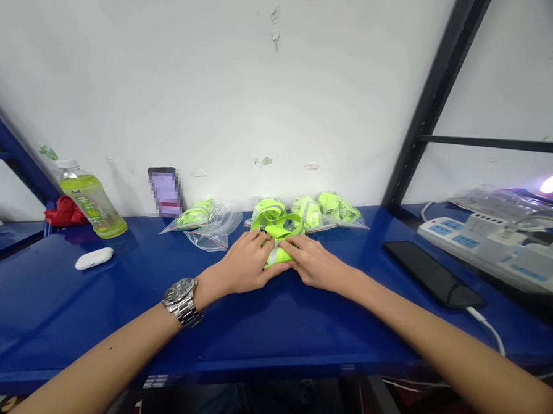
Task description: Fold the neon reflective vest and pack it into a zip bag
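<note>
Both my hands rest on a neon-green strap item with grey reflective bands (278, 227) lying on the blue table (270, 330). My left hand (245, 264), with a metal watch on its wrist, presses its fingers onto the item's left side. My right hand (313, 262) pinches the item's right side, fingers together. Loops of the strap curl up just behind my fingers.
Behind lie clear zip bags holding more green items (206, 219) and several bagged ones (325, 211) by the wall. A drink bottle (91, 202), white earbud case (94, 258) and propped phone (165, 192) stand left. A black phone (433, 275) and power strip (487, 246) lie right.
</note>
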Tool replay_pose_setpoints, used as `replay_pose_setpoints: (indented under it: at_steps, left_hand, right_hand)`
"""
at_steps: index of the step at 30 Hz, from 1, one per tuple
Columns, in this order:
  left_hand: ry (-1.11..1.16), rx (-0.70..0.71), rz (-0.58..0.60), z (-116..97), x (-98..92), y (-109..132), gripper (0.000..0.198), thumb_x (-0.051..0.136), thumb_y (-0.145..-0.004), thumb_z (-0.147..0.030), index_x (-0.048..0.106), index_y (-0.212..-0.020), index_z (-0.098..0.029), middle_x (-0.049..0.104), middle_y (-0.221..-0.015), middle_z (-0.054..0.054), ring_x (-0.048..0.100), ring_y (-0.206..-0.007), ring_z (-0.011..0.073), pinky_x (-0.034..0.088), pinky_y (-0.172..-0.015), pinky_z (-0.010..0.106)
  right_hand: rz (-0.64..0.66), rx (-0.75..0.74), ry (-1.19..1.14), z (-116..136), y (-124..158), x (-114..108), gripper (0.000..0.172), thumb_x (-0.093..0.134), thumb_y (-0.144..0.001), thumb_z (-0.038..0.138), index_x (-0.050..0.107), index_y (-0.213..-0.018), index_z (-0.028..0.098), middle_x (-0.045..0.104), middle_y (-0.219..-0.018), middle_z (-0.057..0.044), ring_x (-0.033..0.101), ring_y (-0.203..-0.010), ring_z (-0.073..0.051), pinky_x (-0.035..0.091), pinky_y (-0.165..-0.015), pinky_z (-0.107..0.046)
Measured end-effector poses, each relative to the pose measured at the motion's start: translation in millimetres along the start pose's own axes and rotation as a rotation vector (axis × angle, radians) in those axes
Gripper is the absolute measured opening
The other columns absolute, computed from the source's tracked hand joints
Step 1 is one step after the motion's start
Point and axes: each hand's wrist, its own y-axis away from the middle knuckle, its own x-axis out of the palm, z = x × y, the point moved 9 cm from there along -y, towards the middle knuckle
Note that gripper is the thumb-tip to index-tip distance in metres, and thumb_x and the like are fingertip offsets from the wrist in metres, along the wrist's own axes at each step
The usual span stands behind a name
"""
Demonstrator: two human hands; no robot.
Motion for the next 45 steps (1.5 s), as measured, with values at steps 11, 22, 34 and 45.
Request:
replay_pose_setpoints:
  at_steps: [11,22,34,45]
  left_hand:
    - [0.287,-0.321,-0.021,26.8,4.2,23.5,0.04,0.025,-0.099,-0.051,0.05,-0.104,-0.02,0.059,-0.068,-0.001,0.059,-0.061,0.0189,0.035,-0.058,0.027]
    - [0.143,-0.303,0.05,41.9,29.0,-3.6,0.026,0.03,-0.1,-0.032,0.052,-0.092,-0.018,0.064,-0.084,0.007,0.064,-0.081,0.0227,0.043,-0.068,0.03]
    - [0.001,-0.191,-0.007,35.5,28.8,0.8,0.019,0.034,-0.097,-0.021,0.053,-0.097,-0.015,0.053,-0.101,0.01,0.053,-0.093,0.0214,0.047,-0.081,0.035]
    - [0.485,-0.23,-0.086,24.3,-6.8,38.7,0.036,0.025,-0.101,-0.038,0.055,-0.113,-0.022,0.065,-0.106,0.003,0.061,-0.093,0.0167,0.047,-0.082,0.029]
  right_hand:
    - [0.099,0.11,-0.238,9.2,-17.6,-19.7,0.027,0.038,-0.097,0.029,0.056,-0.081,0.017,0.056,-0.067,-0.001,0.046,-0.057,-0.014,0.031,-0.059,-0.026]
    - [-0.078,0.284,-0.05,-17.9,-26.3,-0.3,0.019,0.045,-0.093,0.019,0.063,-0.097,0.014,0.059,-0.094,-0.013,0.051,-0.089,-0.024,0.04,-0.076,-0.035]
    - [0.005,-0.114,0.015,24.8,-3.7,-7.3,0.063,0.053,-0.087,0.055,0.045,-0.131,0.011,0.058,-0.12,-0.021,0.052,-0.115,-0.032,0.042,-0.093,-0.049]
    - [0.125,-0.075,-0.004,17.7,-14.3,-4.0,0.041,0.04,-0.096,0.047,0.058,-0.103,0.011,0.063,-0.094,-0.014,0.058,-0.086,-0.026,0.045,-0.076,-0.038]
